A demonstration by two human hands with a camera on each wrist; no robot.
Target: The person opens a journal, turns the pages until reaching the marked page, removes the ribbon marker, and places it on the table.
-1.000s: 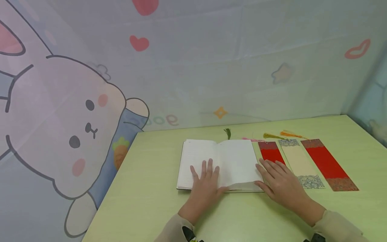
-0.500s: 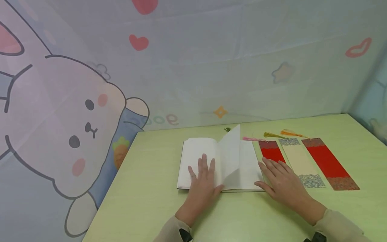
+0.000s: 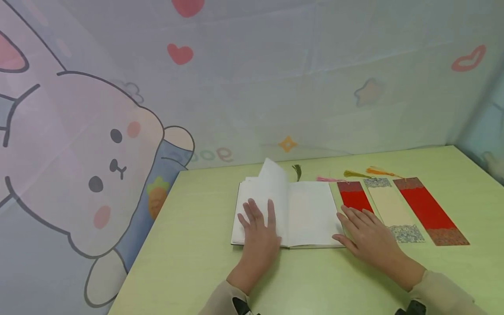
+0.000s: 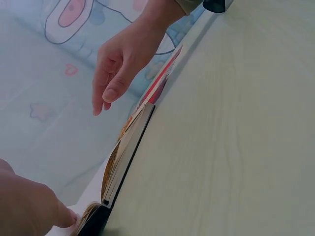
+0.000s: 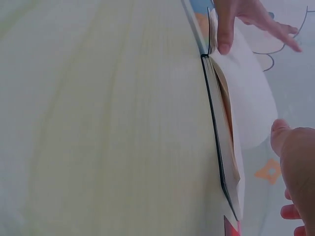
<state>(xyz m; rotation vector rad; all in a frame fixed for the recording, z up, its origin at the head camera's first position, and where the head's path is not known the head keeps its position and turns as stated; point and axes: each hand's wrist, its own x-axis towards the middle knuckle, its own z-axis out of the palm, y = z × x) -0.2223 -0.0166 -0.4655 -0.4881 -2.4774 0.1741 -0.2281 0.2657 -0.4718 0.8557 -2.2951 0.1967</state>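
An open book (image 3: 311, 214) with blank white pages lies on the table. My left hand (image 3: 260, 245), fingers spread, is over its left page, thumb near the spine. Beside the fingers a loose leaf (image 3: 274, 181) stands partly raised, leaning left. In the right wrist view, that left hand's thumb (image 5: 225, 42) rests on the paper by the spine. My right hand (image 3: 368, 236), fingers extended, is at the book's right edge, overlapping a red bookmark (image 3: 355, 199) in the head view. The left wrist view shows this right hand (image 4: 125, 61) raised above the pages.
Right of the book lie a cream bookmark (image 3: 390, 205) with blue patterned ends and a longer red bookmark (image 3: 431, 212). Pink (image 3: 330, 179), olive (image 3: 356, 174) and orange tassels (image 3: 379, 171) trail behind them. A dark green tassel (image 3: 297, 172) pokes out behind the book. A printed cloth (image 3: 252, 87) hangs at the back.
A leaf has lifted from the right side and swung over the spine to the left. My left hand has shifted left across the page; my right hand has barely moved.
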